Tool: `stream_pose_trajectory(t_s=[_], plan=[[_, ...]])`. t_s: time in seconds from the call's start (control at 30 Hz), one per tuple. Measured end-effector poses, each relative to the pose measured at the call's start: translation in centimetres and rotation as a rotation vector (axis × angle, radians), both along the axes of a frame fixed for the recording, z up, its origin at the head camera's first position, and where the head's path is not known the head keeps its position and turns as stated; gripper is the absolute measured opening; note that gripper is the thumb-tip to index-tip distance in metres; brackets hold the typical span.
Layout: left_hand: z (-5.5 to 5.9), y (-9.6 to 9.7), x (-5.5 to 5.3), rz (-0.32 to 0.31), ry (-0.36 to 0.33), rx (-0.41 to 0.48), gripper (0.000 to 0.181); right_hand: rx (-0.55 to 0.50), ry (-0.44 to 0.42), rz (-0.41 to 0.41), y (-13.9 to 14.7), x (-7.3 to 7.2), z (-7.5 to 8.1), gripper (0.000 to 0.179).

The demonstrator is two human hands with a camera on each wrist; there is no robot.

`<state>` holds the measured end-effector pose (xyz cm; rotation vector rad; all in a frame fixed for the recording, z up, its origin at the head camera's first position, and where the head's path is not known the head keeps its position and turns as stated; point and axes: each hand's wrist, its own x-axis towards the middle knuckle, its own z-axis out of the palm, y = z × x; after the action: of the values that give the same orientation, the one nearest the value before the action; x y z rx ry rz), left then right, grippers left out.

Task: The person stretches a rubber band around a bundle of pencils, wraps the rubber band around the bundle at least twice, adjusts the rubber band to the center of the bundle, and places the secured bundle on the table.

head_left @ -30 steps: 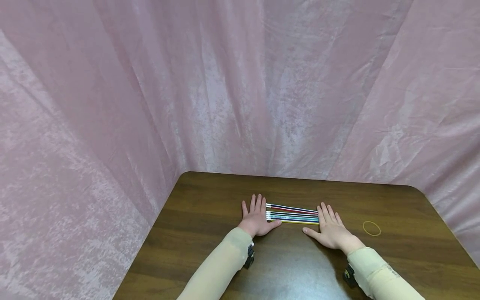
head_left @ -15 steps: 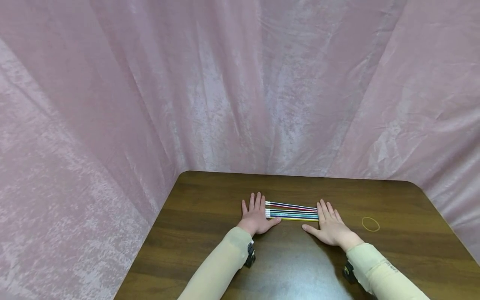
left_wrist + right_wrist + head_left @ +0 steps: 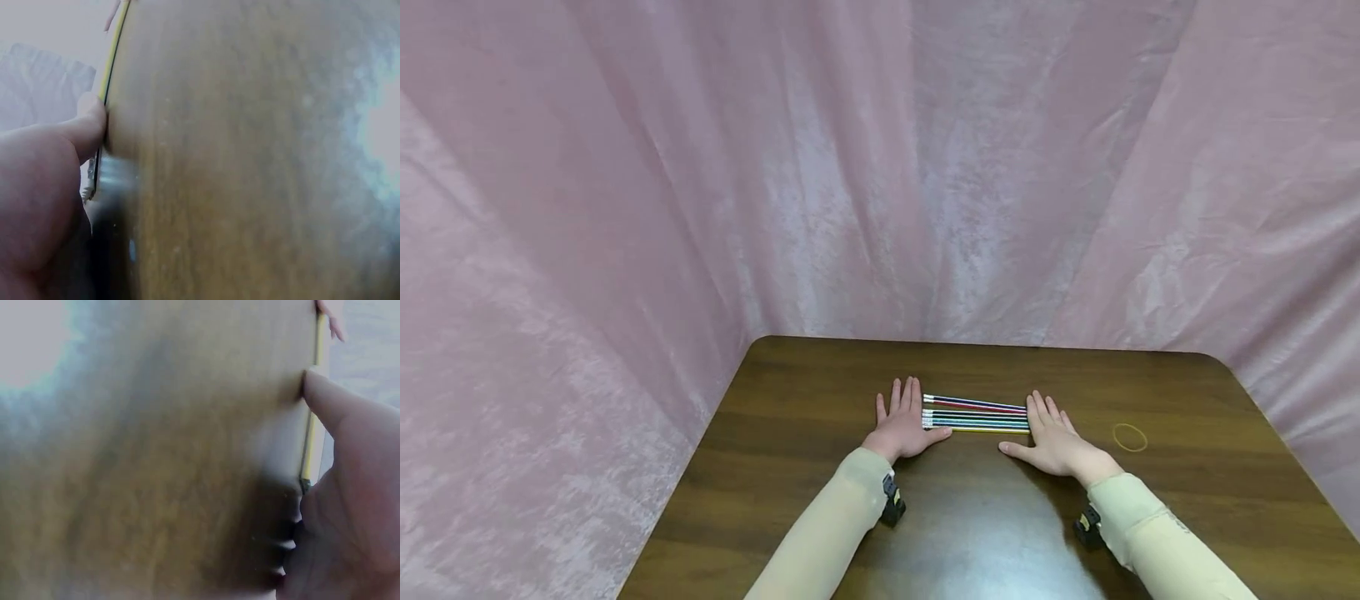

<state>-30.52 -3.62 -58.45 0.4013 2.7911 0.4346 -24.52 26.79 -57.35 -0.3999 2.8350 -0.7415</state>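
Several striped pencils (image 3: 977, 422) lie side by side across the table, white ends to the left. The far ones, dark and red, slant slightly apart from the rest at the left; a yellow one is nearest the person. My left hand (image 3: 901, 428) stands flat-fingered at their left ends, its thumb against the near side, touching the yellow pencil (image 3: 114, 62) in the left wrist view. At the opposite ends, my right hand (image 3: 1052, 443) has its fingers extended. Its thumb reaches the yellow pencil (image 3: 309, 447) in the right wrist view. Neither hand grips anything.
A thin yellow ring like a rubber band (image 3: 1113, 432) lies on the brown wooden table (image 3: 985, 542), to the right of the right hand. Pink curtain (image 3: 850, 167) hangs behind the table's far edge and along the left side.
The head view has shifted slightly, so table, hands and pencils appear a little further left and higher. Both hands keep their places at the pencil ends.
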Motion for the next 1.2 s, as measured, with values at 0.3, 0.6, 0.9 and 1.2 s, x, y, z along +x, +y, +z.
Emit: stream_pose_trajectory(t_s=[0.3,0.6,0.9,1.2], plan=[[0.3,-1.7,1.4,-0.135,-0.059,0.108,0.118,-0.173,-0.041,0.090,1.0,1.4,0.0,0.118],[1.5,-3.1,4.1,-0.185,0.024,0.273,0.111,-0.122,-0.024,0.058,0.0,3.2,1.8,0.099],[3.5,-0.6,2.0,-0.293,0.181,0.105,0.112,-0.038,0.227,0.061,-1.1,0.6,2.5,0.081],[4.6,1.5,-1.0,-0.335,0.339,-0.042,0.101,-0.021,0.378,0.113,-1.8,-2.6,2.9,0.071]])
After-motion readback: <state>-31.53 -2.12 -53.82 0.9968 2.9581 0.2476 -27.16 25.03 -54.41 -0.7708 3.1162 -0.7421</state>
